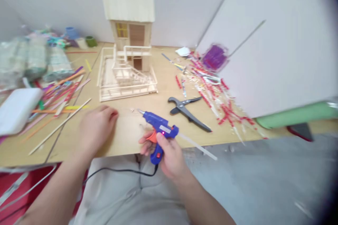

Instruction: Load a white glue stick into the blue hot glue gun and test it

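Note:
My right hand [169, 156] grips a blue hot glue gun [160, 128] by its handle, with a finger at the orange trigger. Its nozzle points left over the wooden table [126, 137], and a clear glue stick sticks out of its back. A black cord runs from the gun across my lap. My left hand [96, 126] rests on the table near the front edge with its fingers curled in; it is blurred, and I see nothing in it. Beyond both hands stands a model house of pale wooden sticks [128, 42] with a fenced porch.
Black cutters [187, 110] lie right of the gun. Red and white stick scraps [216, 95] spread across the right side below a white board [277, 42]. Coloured sticks [58, 95], a white box [17, 109] and bundled packs [34, 61] fill the left.

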Demonstrator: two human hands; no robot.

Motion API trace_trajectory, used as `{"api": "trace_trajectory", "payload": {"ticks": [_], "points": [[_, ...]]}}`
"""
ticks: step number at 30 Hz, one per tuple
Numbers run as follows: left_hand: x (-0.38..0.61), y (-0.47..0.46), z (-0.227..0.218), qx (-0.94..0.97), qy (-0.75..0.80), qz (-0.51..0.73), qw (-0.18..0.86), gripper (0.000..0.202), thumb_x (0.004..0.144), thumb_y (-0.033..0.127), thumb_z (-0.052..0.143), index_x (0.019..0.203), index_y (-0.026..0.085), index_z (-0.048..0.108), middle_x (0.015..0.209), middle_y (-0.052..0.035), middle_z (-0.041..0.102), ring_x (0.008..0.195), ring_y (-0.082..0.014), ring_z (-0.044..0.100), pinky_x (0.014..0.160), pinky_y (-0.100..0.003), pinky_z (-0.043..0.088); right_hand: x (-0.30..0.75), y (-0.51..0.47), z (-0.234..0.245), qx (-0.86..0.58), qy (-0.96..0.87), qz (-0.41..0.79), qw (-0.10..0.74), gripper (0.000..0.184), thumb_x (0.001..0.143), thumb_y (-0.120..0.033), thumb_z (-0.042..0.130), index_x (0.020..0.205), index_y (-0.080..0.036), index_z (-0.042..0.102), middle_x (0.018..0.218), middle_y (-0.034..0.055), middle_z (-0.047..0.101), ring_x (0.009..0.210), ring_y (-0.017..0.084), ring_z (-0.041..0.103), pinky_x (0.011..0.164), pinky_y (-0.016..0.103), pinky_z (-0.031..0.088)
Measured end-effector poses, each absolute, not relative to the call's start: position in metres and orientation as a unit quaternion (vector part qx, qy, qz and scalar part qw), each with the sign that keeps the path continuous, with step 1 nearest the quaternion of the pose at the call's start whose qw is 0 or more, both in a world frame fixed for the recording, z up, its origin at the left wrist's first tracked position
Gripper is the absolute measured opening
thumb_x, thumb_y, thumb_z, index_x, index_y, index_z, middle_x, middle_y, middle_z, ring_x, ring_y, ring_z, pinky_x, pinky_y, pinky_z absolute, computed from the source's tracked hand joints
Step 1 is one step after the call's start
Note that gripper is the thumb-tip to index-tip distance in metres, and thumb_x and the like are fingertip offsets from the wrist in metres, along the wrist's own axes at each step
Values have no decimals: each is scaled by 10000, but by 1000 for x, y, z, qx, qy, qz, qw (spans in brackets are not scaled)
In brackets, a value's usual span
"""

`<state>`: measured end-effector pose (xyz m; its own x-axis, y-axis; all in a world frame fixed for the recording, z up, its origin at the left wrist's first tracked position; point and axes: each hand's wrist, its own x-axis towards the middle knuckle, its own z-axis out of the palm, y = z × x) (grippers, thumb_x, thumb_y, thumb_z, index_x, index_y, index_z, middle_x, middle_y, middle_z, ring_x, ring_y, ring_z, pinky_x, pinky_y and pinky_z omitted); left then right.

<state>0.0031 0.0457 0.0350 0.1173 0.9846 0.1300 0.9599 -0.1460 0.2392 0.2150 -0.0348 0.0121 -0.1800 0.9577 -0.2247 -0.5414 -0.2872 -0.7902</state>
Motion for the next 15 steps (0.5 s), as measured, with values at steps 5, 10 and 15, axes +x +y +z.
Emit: {"api": "trace_trajectory", "payload": {"ticks": [5, 10, 15], "points": [[7, 13, 27, 684, 646, 294, 170, 368, 869, 569, 587, 970, 225, 671, 891, -45, 714, 779, -242, 661, 746, -363, 545, 201, -16, 25, -369, -407, 608, 573, 474, 927, -620, 578, 974, -181, 751, 962, 91, 758, 814, 189, 715, 745, 307, 563], [52, -19, 6, 653, 519, 374, 405, 497, 900, 629, 533, 1102, 201, 683, 1016, -91, 754, 926, -272, 711, 790, -346, 591, 194, 3, 39, -404, -537, 491, 554, 398, 972, -546, 558, 1095, -207, 726, 1099, 67, 726, 1047, 223, 681, 964, 360, 530], [55, -13, 12, 620, 537, 425, 383, 460, 894, 634, 558, 964, 202, 698, 823, -42, 718, 790, -223, 698, 697, -282, 579, 222, -2, 41, -394, -713, 397, 422, 368, 1022, -465, 495, 1206, -180, 640, 1135, 88, 704, 1081, 213, 656, 958, 325, 526]]}}
